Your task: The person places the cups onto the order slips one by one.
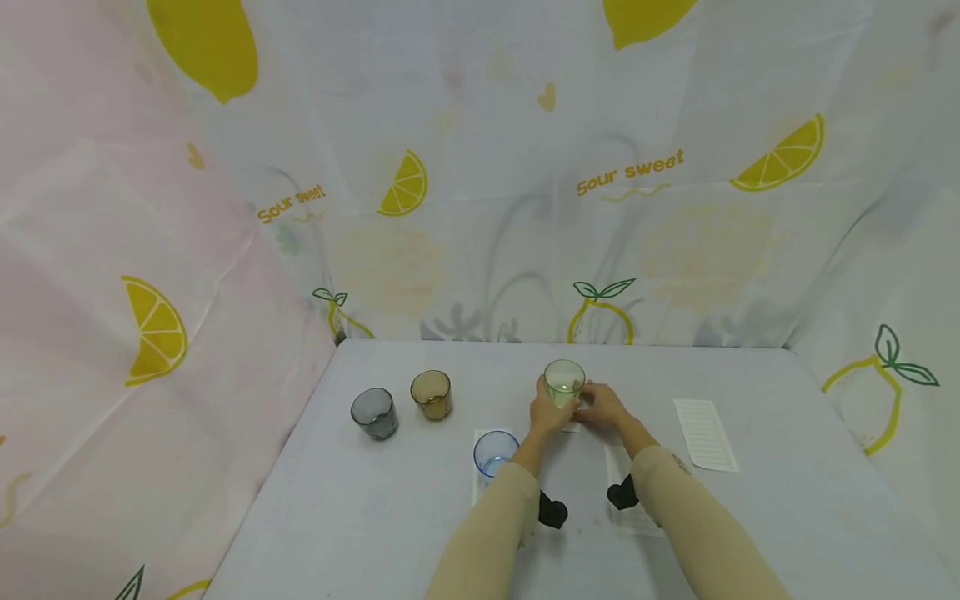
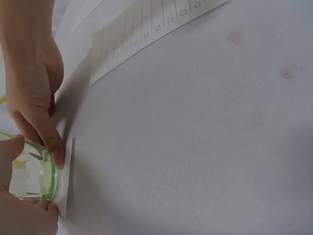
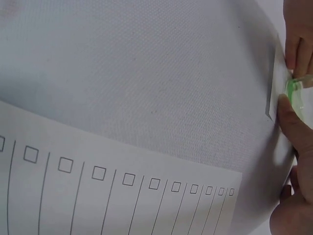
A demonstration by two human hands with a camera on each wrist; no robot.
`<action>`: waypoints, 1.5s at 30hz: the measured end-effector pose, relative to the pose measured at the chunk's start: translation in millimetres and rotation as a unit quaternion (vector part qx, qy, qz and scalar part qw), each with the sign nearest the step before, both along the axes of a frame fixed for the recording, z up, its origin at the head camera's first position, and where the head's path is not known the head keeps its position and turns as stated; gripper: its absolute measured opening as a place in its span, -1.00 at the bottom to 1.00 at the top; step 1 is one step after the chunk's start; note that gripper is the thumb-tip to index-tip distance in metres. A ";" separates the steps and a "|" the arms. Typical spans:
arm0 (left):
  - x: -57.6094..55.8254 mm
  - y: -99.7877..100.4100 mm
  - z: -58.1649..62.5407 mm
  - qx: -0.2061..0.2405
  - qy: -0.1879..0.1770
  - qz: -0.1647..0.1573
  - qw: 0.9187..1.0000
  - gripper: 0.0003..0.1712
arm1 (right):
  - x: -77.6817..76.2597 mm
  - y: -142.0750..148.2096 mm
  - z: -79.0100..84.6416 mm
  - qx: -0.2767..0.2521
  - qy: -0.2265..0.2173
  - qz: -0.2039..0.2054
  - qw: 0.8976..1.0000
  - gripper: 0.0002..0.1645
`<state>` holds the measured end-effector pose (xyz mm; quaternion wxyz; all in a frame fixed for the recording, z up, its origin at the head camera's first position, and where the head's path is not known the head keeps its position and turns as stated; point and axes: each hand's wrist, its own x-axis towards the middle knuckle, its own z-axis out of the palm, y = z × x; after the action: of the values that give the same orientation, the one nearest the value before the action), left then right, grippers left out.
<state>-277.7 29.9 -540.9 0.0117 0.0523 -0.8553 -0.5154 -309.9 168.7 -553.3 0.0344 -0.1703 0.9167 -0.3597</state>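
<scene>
A pale green clear glass (image 1: 564, 379) stands upright on a small white sheet of paper (image 1: 572, 427) toward the back of the table. My left hand (image 1: 551, 411) grips its left side, thumb and fingers curled round the wall. From the right, my right hand (image 1: 604, 407) holds the glass low down. In the left wrist view the right thumb (image 2: 56, 152) reaches the green base beside the paper's edge. The right wrist view has that thumb (image 3: 292, 122) against the base too, with the other right fingers partly hidden.
A blue glass (image 1: 495, 454) stands on another paper, close beside the left forearm. Grey (image 1: 375, 414) and amber (image 1: 432, 395) glasses stand at the left. One lined sheet (image 1: 707, 435) lies at the right; another (image 1: 636, 523) is partly under the right forearm. Printed cloth encloses the table.
</scene>
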 end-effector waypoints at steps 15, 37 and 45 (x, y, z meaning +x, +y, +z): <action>0.8 -0.6 0.8 -0.010 -0.008 -0.026 1.000 -0.20 | 1.6 2.4 1.7 -0.013 -0.037 -0.024 0.999 -0.28; 4.7 2.7 0.7 0.015 -0.023 -0.015 1.000 0.08 | 3.2 5.3 -1.1 -0.031 -0.029 -0.031 0.999 -0.30; 15.8 5.9 8.7 0.062 0.029 0.025 0.997 0.22 | 5.2 3.9 4.1 -0.032 -0.046 -0.039 0.998 -0.24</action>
<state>-261.9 35.8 -532.2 0.0462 0.0596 -0.8191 -0.5686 -304.7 172.7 -549.2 0.0566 -0.1188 0.9082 -0.3973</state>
